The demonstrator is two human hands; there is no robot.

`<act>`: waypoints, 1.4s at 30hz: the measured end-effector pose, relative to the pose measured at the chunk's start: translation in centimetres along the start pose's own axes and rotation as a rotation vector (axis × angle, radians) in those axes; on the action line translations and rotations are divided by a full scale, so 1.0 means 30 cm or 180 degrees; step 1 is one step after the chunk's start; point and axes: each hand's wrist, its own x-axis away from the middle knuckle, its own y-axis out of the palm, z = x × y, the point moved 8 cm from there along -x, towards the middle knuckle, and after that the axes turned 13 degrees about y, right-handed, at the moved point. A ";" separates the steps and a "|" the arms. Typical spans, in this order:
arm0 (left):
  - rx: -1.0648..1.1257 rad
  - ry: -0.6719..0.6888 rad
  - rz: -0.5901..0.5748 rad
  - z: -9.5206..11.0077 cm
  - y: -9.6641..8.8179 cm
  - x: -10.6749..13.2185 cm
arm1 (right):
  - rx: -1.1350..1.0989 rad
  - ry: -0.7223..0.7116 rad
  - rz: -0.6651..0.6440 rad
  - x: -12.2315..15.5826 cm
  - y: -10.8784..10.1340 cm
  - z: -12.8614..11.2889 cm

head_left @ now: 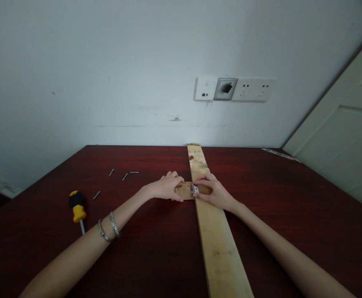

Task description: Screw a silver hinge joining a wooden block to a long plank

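Note:
A long pale wooden plank [216, 248] lies on the dark red table, running from the near edge towards the wall. My left hand [168, 187] is closed around a short piece of wood [184, 191], whose end meets the plank's left side. Across that joint sits a small metal bracket [194, 190] with holes. My right hand [215, 191] rests over the plank, thumb and fingertips pinching the bracket at its upper and lower edges. The far end of the short wood is partly hidden by my left fingers.
Several loose screws [125, 176] lie on the table [156, 252] to the left. A yellow and black screwdriver [79, 213] is left of my left forearm, its tip hidden. Wall sockets [249, 90] are above the table's back edge; a thin pale strip [280, 154] lies at the back right.

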 end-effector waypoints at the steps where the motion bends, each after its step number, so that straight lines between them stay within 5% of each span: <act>1: -0.0002 -0.0008 -0.0016 0.001 0.000 0.000 | -0.0002 0.0009 -0.0009 0.000 0.002 0.003; 16: 0.0021 0.0065 0.0017 0.003 0.001 -0.001 | -0.0265 0.0092 -0.0320 -0.004 -0.026 0.006; 29: 0.0039 0.0342 0.0660 0.033 0.005 -0.032 | -0.0184 0.0086 -0.0354 -0.006 -0.021 0.022; 42: 0.0099 0.0375 0.0591 0.040 0.012 -0.031 | -0.0074 -0.0004 -0.0292 -0.001 -0.018 0.015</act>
